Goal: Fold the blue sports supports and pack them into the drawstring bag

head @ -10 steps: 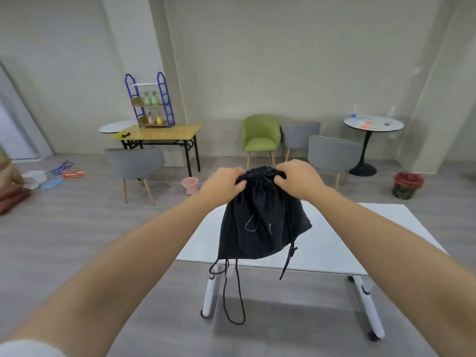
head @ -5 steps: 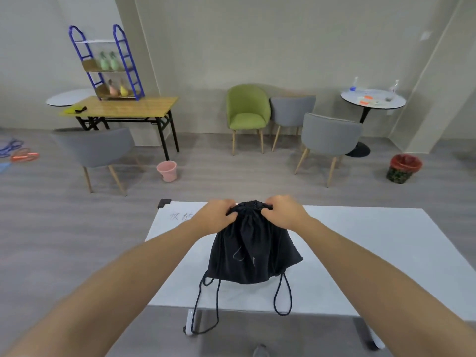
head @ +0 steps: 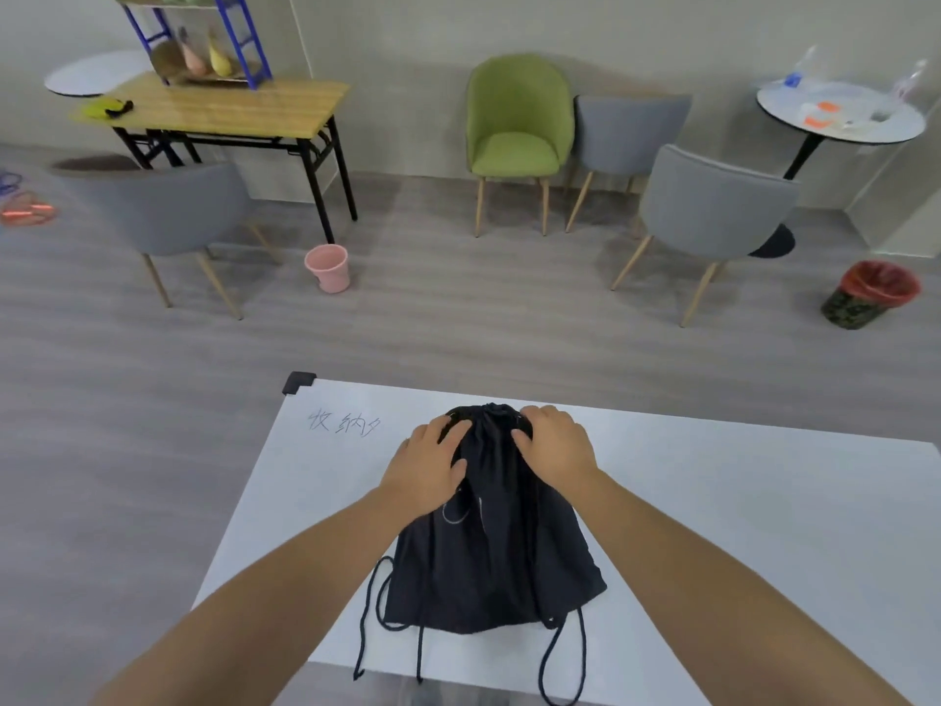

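Note:
The black drawstring bag (head: 489, 557) lies flat on the white table (head: 738, 527), its cinched mouth pointing away from me and its cords trailing over the near edge. My left hand (head: 430, 466) rests palm-down on the bag's upper left, fingers spread. At the gathered mouth, my right hand (head: 557, 445) has its fingers curled over the fabric. No blue sports supports show anywhere; the bag's inside is hidden.
Handwriting (head: 343, 422) marks the table's far left corner. Beyond the table stand grey chairs (head: 713, 206), a green chair (head: 517, 124), a wooden table (head: 229, 101), a pink bucket (head: 328, 267) and a red-lined bin (head: 870, 295) on the floor.
The bag hung in the air from both hands; it has come down and now lies flat on the table. My left hand has flattened onto it. My view has tilted downward.

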### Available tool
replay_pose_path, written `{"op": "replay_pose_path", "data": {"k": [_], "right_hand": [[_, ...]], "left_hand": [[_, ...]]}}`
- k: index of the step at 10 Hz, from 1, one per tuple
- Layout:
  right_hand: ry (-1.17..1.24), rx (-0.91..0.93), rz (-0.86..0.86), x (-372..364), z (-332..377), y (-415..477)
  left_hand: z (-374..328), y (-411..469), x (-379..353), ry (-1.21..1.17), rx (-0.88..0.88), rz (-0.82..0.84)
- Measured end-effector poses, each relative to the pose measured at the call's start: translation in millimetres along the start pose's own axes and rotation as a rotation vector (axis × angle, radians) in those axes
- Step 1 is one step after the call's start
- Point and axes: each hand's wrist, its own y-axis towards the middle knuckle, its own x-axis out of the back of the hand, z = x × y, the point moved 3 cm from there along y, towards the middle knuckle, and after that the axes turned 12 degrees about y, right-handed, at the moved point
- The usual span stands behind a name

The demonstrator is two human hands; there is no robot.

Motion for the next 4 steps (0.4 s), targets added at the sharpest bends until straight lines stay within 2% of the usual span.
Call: {"op": "replay_pose_path", "data": {"k": [2, 4], "right_hand": [[-0.047, -0.049, 0.226, -1, -10, 7], [0.019, -0.055, 0.115, 48, 5, 21]], "left_hand": [[12, 20, 4, 0.087, -0.066, 0.098], [16, 47, 74, 0.045, -0.123, 0.029]]}}
